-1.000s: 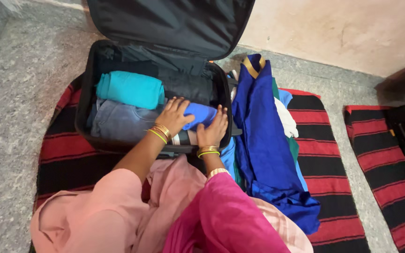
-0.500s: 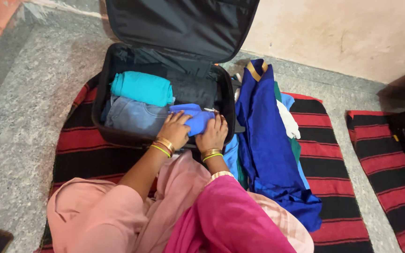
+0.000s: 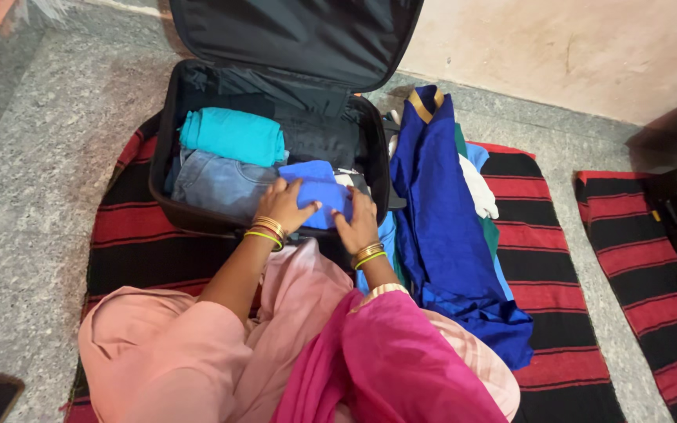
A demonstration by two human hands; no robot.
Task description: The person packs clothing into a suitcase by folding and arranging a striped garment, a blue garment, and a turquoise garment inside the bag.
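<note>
Grey speckled stone floor (image 3: 33, 157) runs up to a pale plastered wall, and on it lies a red-and-black striped mat (image 3: 546, 258) carrying an open black suitcase (image 3: 168, 149) with its lid propped upright against the wall. Inside, a folded teal garment (image 3: 233, 135) sits toward the back left, folded pale-blue jeans (image 3: 217, 184) lie in front of it, and dark clothing fills the back right. At the front right of the case rests a folded bright-blue cloth (image 3: 316, 188); the left hand (image 3: 282, 205) presses on its near left edge with fingers curled over the fabric, while the right hand (image 3: 358, 219) lies on its right side, fingers spread flat on it (both wrists wear gold and green bangles). Just right of the suitcase, a long royal-blue garment (image 3: 448, 243) with gold trim is draped over a pile of white, green and light-blue clothes. A second striped mat (image 3: 652, 313) lies well apart, farther right.
</note>
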